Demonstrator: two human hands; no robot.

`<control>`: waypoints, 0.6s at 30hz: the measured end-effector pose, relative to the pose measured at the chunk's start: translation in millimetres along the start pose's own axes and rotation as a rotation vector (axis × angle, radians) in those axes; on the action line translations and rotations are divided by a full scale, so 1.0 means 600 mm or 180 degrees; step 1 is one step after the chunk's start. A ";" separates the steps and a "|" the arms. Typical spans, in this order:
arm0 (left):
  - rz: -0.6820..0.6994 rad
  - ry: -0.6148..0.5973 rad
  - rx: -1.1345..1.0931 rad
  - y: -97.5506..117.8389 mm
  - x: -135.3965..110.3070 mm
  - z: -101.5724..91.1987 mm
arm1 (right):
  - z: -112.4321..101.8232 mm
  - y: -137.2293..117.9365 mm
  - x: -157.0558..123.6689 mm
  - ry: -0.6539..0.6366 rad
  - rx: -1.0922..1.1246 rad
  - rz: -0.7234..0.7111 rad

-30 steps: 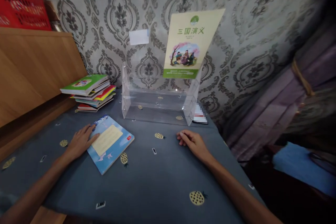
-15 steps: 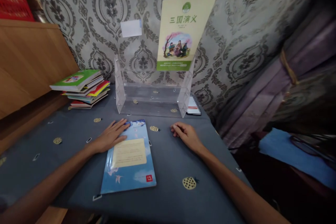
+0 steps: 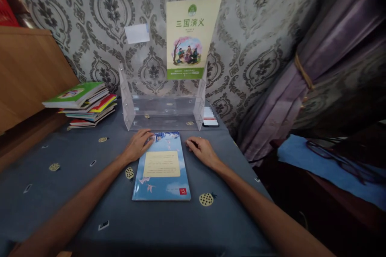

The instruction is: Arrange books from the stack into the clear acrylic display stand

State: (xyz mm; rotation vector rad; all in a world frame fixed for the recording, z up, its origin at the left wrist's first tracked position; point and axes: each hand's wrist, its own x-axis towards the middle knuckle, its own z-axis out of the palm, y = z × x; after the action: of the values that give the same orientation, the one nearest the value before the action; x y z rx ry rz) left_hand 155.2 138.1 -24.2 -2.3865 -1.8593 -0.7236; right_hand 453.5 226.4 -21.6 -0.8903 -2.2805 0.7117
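Note:
A blue book (image 3: 163,168) with a cream panel lies flat on the grey-blue tablecloth (image 3: 75,192) in front of me. My left hand (image 3: 137,146) rests on its far left corner, fingers spread and flat. My right hand (image 3: 202,150) lies on the cloth just right of the book's far right corner, fingers loosely curled and holding nothing. Behind the book stands a clear acrylic rack (image 3: 163,106). A green-and-cream book (image 3: 188,38) stands upright in the rack's top tier.
A stack of several books (image 3: 83,104) lies at the left, beside a wooden cabinet (image 3: 27,72). A small phone-like item (image 3: 210,117) sits right of the rack. Purple curtains (image 3: 301,84) hang at the right, past the table edge. Patterned wallpaper backs the table.
My left hand has slid the blue book rightward and turned it square, so it lies centred before the rack. My right hand has stayed near the book's right side.

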 end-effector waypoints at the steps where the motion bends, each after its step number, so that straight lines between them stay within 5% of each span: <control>1: -0.0009 0.0115 0.0016 -0.001 0.000 0.000 | 0.000 0.000 0.000 0.0006 -0.0003 -0.0019; 18: 0.0090 0.0295 0.0024 0.000 0.000 0.001 | 0.001 0.000 -0.001 -0.0085 -0.0065 -0.0024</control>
State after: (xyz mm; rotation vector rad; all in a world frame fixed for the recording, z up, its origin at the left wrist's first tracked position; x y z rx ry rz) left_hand 155.1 138.3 -24.8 -2.3271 -1.7863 -0.8083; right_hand 453.4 225.5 -22.3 -0.8860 -2.3175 0.7021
